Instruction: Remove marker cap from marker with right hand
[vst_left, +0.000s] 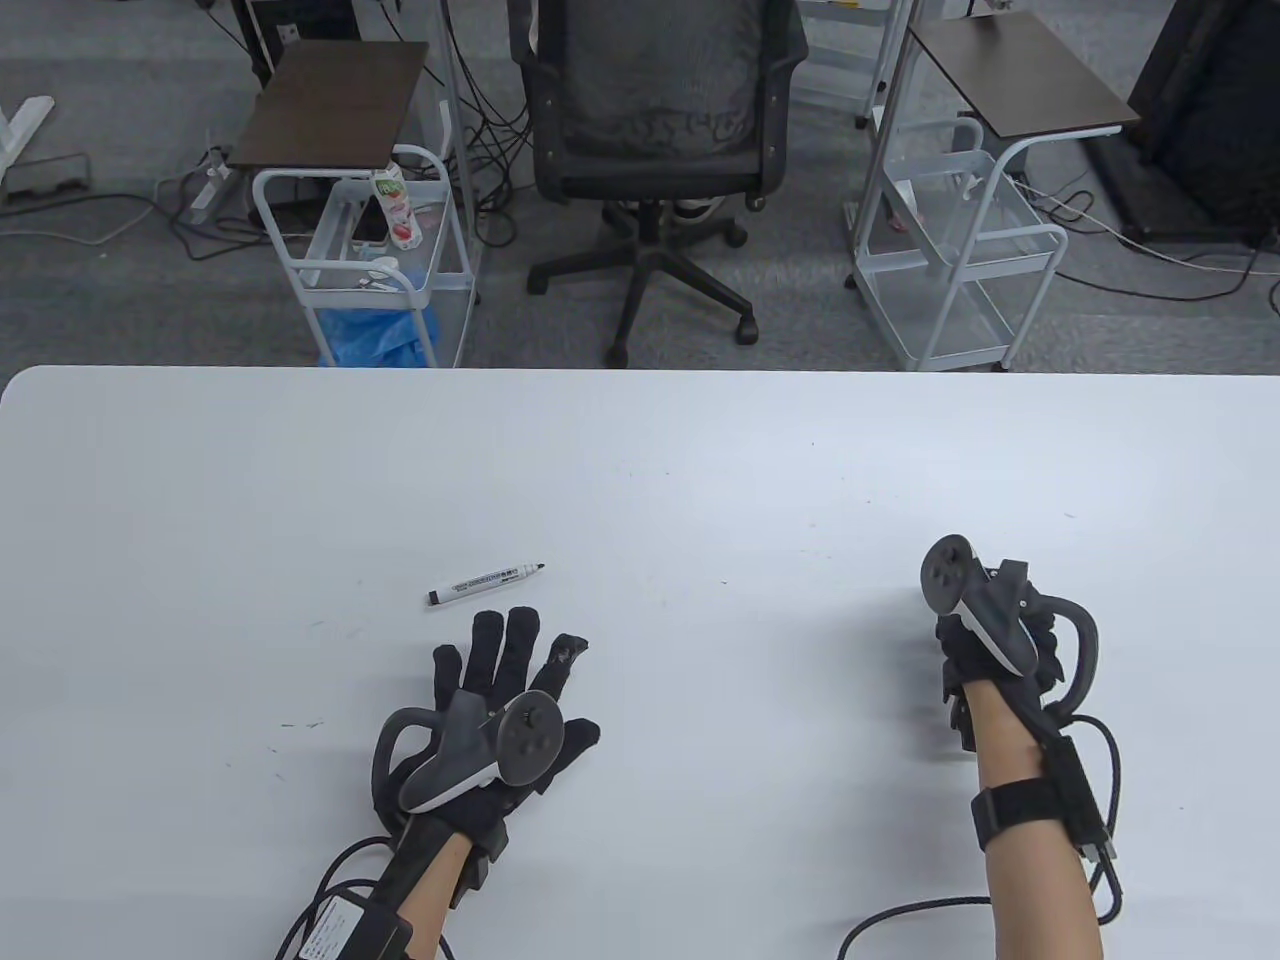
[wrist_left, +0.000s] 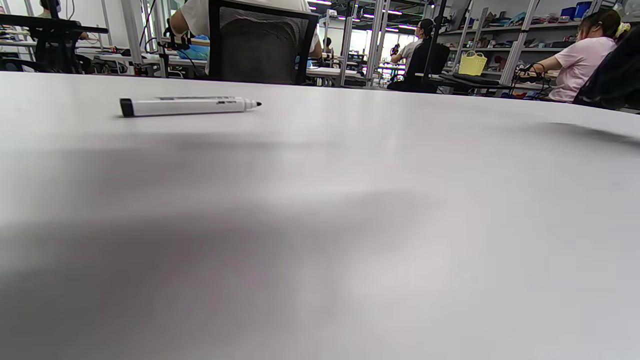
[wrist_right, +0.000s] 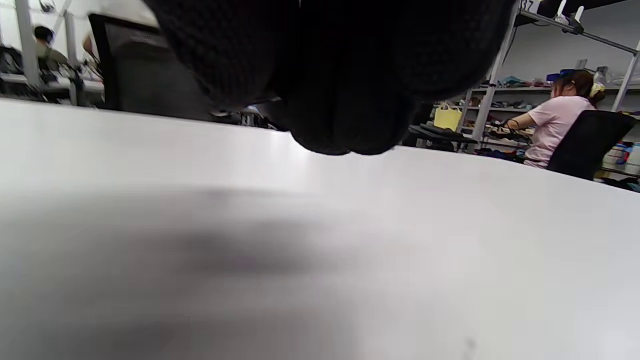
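Curled right hand (wrist_right: 330, 75) fills wrist view, uncapped marker (wrist_left: 187, 106) elsewhere

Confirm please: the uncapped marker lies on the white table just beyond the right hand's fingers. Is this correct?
Not quite. The uncapped marker lies just beyond the left hand's fingers, as the table view shows; the right hand is far off to the side.

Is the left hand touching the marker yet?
Apart. The table view shows bare white table between the left hand's outstretched fingertips and the marker, which lies alone just beyond them.
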